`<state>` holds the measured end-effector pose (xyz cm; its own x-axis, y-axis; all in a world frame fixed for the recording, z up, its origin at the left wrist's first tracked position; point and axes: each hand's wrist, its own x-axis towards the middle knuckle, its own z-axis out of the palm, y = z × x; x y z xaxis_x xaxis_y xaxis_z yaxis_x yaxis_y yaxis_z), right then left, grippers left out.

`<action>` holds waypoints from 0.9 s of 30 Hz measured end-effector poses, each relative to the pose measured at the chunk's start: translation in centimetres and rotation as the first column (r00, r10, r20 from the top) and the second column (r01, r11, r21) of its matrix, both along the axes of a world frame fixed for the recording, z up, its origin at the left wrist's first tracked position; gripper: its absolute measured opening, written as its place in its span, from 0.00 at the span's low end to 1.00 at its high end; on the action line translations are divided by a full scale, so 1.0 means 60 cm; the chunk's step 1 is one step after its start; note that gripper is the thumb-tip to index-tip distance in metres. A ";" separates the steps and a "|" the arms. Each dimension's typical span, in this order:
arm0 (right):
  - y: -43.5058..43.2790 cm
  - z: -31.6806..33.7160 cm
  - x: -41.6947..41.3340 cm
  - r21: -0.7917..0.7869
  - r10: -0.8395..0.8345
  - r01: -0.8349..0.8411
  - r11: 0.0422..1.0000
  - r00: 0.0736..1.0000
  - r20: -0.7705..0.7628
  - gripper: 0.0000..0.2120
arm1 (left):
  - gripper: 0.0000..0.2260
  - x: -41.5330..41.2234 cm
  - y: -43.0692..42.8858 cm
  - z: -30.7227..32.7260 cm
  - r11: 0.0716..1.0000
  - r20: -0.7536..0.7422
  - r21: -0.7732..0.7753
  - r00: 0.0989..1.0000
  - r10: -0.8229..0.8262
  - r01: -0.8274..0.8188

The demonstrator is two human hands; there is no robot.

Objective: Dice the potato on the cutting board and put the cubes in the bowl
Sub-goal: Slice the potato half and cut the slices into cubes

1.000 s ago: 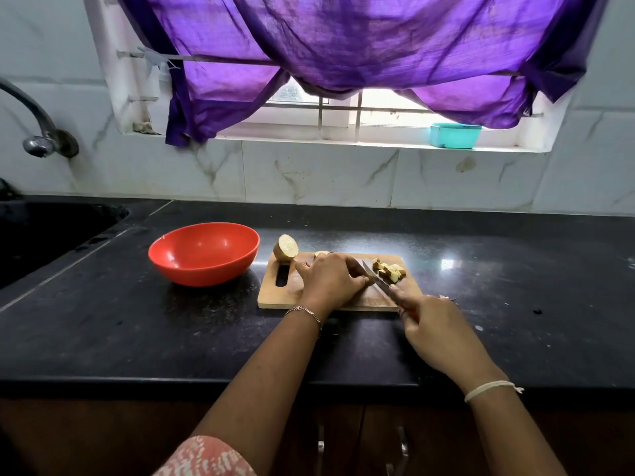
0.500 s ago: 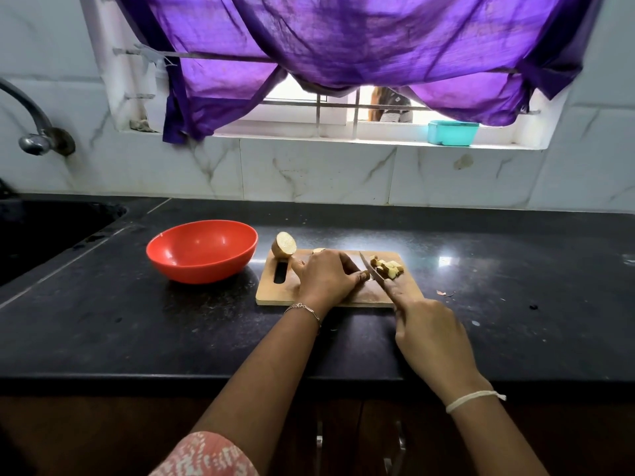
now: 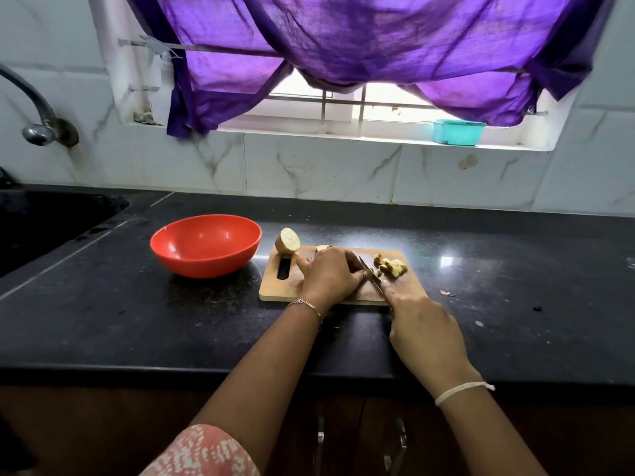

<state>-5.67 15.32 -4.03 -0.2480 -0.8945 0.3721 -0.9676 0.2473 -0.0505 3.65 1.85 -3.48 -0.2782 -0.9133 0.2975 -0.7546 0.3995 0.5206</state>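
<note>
Cutting board [image 3: 271, 286]: pale wood, rectangular with rounded corners and a slot handle at its left end, lying flat on a black speckled stone worktop [image 3: 137, 321]. Left of the board, close but apart from it: red plastic bowl [image 3: 206, 266], round, smooth, glossy. Further left: dark sink [image 3: 51, 221], with a curved metal tap [image 3: 37, 128] on the wall above it. Behind the board: white veined wall tiles, a window ledge carrying a teal plastic container [image 3: 458, 132], and a thin purple curtain [image 3: 378, 39] draped over the window. Right of the board: a small peel scrap [image 3: 446, 293] on the worktop. On the board's far left corner: potato half [image 3: 288, 240], brown skin, pale cut face turned to the camera. On the board's right part: a heap of potato cubes [image 3: 391, 266], yellowish, unevenly cut. Board centre: left hand [image 3: 330, 273], chain bracelet [image 3: 305, 305] at the wrist, its grip curled down over a potato piece [image 3: 322, 248] that shows only as a pale edge beyond the knuckles. Just right of those fingertips: knife [image 3: 371, 274], narrow steel blade slanting down to the board between hand and cubes. Right hand [image 3: 422, 324], white thread band [image 3: 460, 391] at the wrist, has its grip closed round the hidden knife handle at the board's near right edge, forefinger laid toward the blade.
</note>
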 end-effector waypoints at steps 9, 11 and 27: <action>0.016 -0.001 0.001 -0.095 0.070 -0.058 0.994 0.990 0.123 0.26 | 0.07 0.004 0.007 0.000 1.000 -0.074 0.001 0.997 -0.003 0.003; 0.014 0.000 0.003 -0.069 0.062 -0.056 0.996 0.994 0.086 0.26 | 0.06 0.004 0.009 0.000 1.000 -0.081 -0.004 0.997 -0.004 0.003; 0.008 -0.004 0.007 -0.087 0.046 -0.044 0.995 0.999 0.027 0.27 | 0.08 0.005 0.006 0.004 1.000 -0.089 0.019 0.996 0.005 -0.003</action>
